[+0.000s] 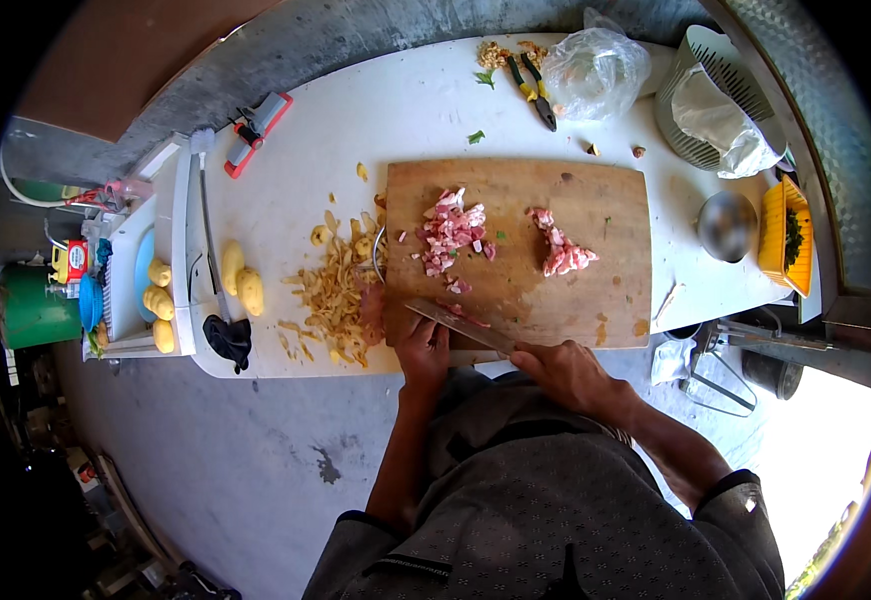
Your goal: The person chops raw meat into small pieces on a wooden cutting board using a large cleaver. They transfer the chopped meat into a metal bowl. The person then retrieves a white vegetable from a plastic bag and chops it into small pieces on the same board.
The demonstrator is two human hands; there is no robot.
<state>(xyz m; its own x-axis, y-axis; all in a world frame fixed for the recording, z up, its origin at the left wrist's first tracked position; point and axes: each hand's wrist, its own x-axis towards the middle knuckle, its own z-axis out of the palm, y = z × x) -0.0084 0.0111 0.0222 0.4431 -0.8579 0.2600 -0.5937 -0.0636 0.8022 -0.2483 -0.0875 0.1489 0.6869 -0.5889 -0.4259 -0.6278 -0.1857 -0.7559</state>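
My right hand (564, 374) grips the handle of a knife (464, 327), whose blade points left across the near edge of the wooden cutting board (606, 230). By the blade's tip, my left hand (423, 352) is closed with fingers curled at the board's near-left edge; whatever it may hold is hidden. A thin strip of meat (471, 316) lies just beyond the blade. Further up the board sits a pile of diced pink-and-white meat (450, 232). A second, smaller heap of meat pieces (561, 248) lies to its right.
Peelings (341, 290) are heaped left of the board, with potatoes (250, 291) beyond. Pliers (533, 92) and a clear plastic bag (596, 72) lie at the back. On the right stand a slotted basket (701, 115), a metal bowl (727, 227) and a yellow basket (778, 235) with greens.
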